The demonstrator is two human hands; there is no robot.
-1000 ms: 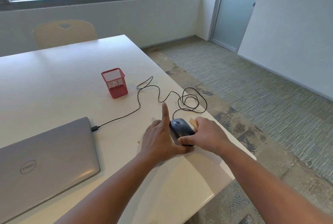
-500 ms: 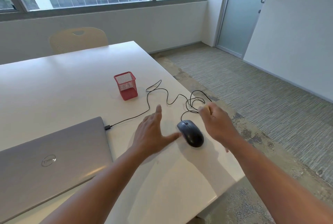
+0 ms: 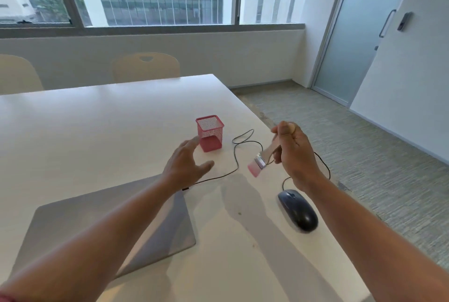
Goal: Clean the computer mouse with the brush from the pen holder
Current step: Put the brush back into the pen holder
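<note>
A black wired computer mouse (image 3: pixel 298 209) lies on the white table (image 3: pixel 97 126) near its right edge, with nothing touching it. My right hand (image 3: pixel 295 156) is raised above the table beyond the mouse and grips a small brush (image 3: pixel 261 158) by its wooden handle, pink bristles pointing down and left. My left hand (image 3: pixel 187 165) hovers open over the table, fingers spread, just left of the red mesh pen holder (image 3: pixel 210 133), which stands upright and looks empty.
A closed grey laptop (image 3: pixel 102 231) lies at the near left, under my left forearm. The mouse's black cable (image 3: pixel 239 153) runs from the laptop and loops on the table behind my right hand. Two beige chairs (image 3: pixel 145 67) stand at the far side. The table's right edge drops to carpet.
Both hands have left the mouse and risen. My right hand now holds the brush up in the air, and my left hand has moved left towards the pen holder. The camera has tilted up.
</note>
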